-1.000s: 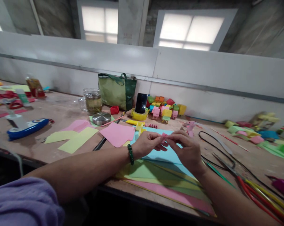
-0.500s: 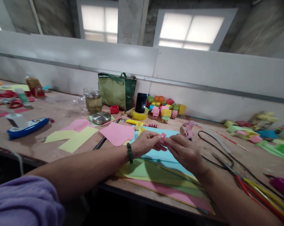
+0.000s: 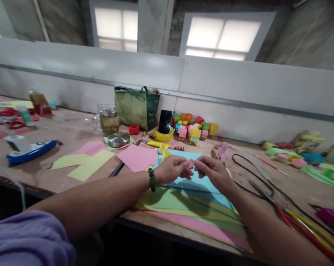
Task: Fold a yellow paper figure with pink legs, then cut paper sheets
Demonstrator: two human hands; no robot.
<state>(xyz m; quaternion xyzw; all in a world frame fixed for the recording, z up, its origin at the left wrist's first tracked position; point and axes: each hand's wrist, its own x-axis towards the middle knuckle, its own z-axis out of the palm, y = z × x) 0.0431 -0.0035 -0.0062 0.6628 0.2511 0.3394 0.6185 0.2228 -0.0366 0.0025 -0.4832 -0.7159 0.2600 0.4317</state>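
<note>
Both my hands meet over a light blue sheet (image 3: 196, 181) near the table's front edge. My left hand (image 3: 171, 169), with a green bead bracelet on its wrist, and my right hand (image 3: 215, 173) pinch a small folded pink paper piece (image 3: 190, 164) between their fingertips. Under the blue sheet lies a stack of green, yellow and pink sheets (image 3: 200, 218). A loose pink square (image 3: 137, 157) lies just left of my left hand.
Behind stand a green bag (image 3: 136, 107), a glass mug (image 3: 108, 119), a metal lid (image 3: 119, 139), a phone in a yellow tape roll (image 3: 165, 127) and several folded paper cubes (image 3: 194, 127). Scissors and coloured sticks (image 3: 291, 218) lie at the right, a blue case (image 3: 31, 151) at the left.
My hands have drawn slightly closer to me and kept working the small pink piece between the fingertips; the right hand shifted a little left.
</note>
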